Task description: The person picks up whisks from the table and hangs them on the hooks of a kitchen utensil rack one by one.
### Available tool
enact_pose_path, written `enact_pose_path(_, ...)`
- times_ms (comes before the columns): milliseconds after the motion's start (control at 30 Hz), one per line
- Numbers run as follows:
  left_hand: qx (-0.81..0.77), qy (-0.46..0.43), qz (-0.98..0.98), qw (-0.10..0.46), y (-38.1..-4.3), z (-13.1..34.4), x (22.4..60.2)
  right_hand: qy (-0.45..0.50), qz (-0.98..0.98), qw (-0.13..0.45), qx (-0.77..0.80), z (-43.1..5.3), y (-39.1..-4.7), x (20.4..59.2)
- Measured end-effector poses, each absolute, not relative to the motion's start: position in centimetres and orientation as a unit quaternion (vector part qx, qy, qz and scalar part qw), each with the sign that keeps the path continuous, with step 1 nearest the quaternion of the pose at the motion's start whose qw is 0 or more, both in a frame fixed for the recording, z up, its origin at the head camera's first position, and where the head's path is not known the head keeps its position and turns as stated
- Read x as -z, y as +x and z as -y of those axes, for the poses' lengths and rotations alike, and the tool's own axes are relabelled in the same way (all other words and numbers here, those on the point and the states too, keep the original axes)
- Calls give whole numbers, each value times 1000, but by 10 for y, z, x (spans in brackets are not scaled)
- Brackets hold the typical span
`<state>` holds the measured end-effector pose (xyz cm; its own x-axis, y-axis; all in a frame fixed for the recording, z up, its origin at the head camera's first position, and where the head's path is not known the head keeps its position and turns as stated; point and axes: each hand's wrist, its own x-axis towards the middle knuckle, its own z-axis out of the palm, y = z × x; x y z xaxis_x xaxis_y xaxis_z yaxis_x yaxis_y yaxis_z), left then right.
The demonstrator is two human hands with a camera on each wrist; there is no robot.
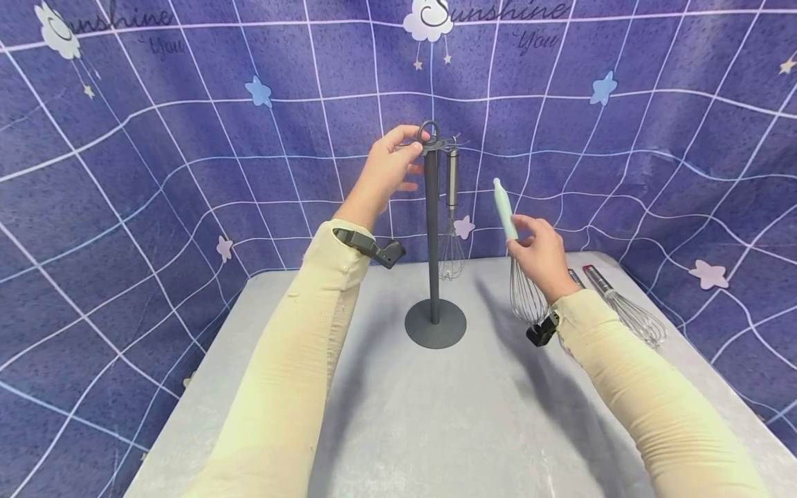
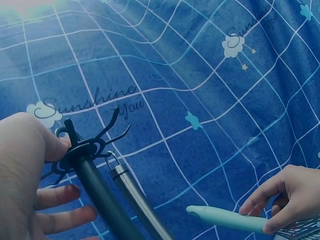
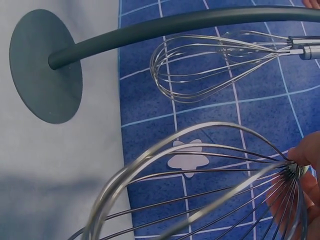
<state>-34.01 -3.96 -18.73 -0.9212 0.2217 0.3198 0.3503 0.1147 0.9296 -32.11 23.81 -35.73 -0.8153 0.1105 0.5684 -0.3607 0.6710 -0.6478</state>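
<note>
Firstly, on the near side, I see the right hand [image 1: 540, 254], whose thumb and fingers pinch the mint-green whisk [image 1: 506, 214] low on its handle, just above the wires. This whisk is held over the grey tabletop [image 1: 473, 422], to the right of the dark stand [image 1: 432, 235] and apart from it. What matters most, I would judge, is its direction: the long axis is steep, the handle end points upward and leans left, to the side of the stand, while the wires go down below the fingers. Beyond the right sleeve [image 1: 647, 387], a red-tipped whisk [image 1: 599, 280] lies on the tabletop. The left hand [image 1: 389, 166] is the nearer one to the stand (its thumb and forefinger are grasping the top, the other fingers are loose). Just right of the stand, a steel whisk [image 1: 452, 181] hangs almost vertically. Farthest is a patterned blue curtain [image 1: 249, 173].
</note>
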Motion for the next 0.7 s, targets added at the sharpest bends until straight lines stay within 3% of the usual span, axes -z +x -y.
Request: enact_pose_path(700, 654, -195, 729, 53, -341, 38, 193, 84, 861, 318, -388, -238, -318, 344)
